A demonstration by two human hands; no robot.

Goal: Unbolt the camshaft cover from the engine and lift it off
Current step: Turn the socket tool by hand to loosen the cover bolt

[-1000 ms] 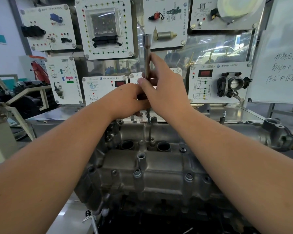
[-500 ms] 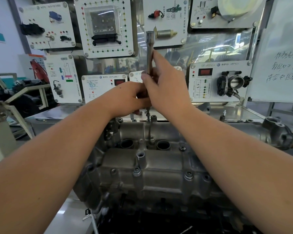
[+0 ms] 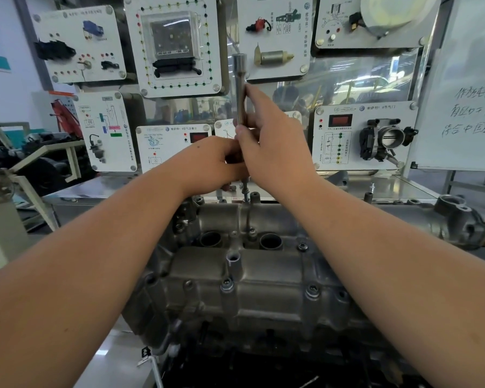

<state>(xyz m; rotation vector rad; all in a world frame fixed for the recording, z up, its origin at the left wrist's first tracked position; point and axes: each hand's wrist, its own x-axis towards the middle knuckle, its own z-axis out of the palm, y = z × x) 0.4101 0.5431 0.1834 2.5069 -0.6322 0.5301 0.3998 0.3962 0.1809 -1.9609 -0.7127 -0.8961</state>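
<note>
The grey cast camshaft cover (image 3: 263, 278) lies on top of the engine in front of me, with bolt heads along its near edge and two round holes in the middle. A long steel socket extension (image 3: 239, 79) stands upright over the cover's far edge. My right hand (image 3: 275, 147) pinches its shaft between thumb and fingers. My left hand (image 3: 213, 166) grips the tool lower down, just above a bolt (image 3: 246, 191) that sticks up from the cover.
Behind the engine stands a rack of white training panels (image 3: 177, 46) with sensors and a throttle body (image 3: 387, 138). A whiteboard (image 3: 465, 88) with handwriting is at the right. A metal bench (image 3: 403, 189) runs behind the engine. Other machinery (image 3: 34, 163) sits at the left.
The socket extension has risen a little with both hands still on it, and the bolt shows slightly more below my left hand.
</note>
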